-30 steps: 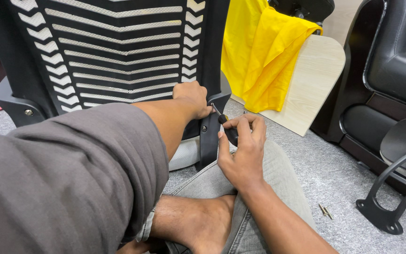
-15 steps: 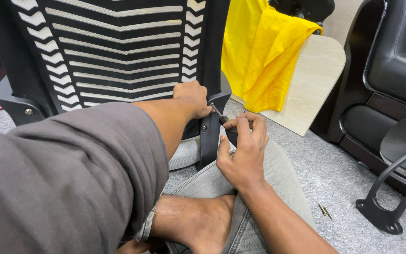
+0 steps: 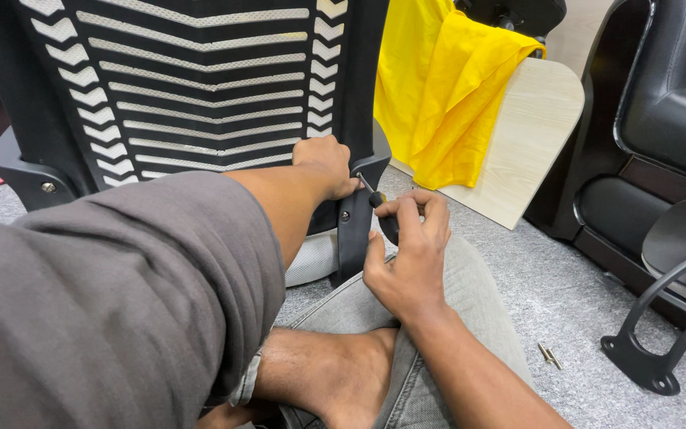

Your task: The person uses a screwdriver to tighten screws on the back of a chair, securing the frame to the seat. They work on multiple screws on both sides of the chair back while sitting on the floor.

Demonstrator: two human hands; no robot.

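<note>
The screwdriver [image 3: 381,213] has a dark handle and a thin metal shaft, tilted up and to the left, its tip at the lower right corner of the chair back [image 3: 200,95]. The chair back stands upright on the floor: a black frame with white mesh strips in chevron rows.

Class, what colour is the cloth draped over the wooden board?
Yellow cloth, clearest in the head view.
</note>
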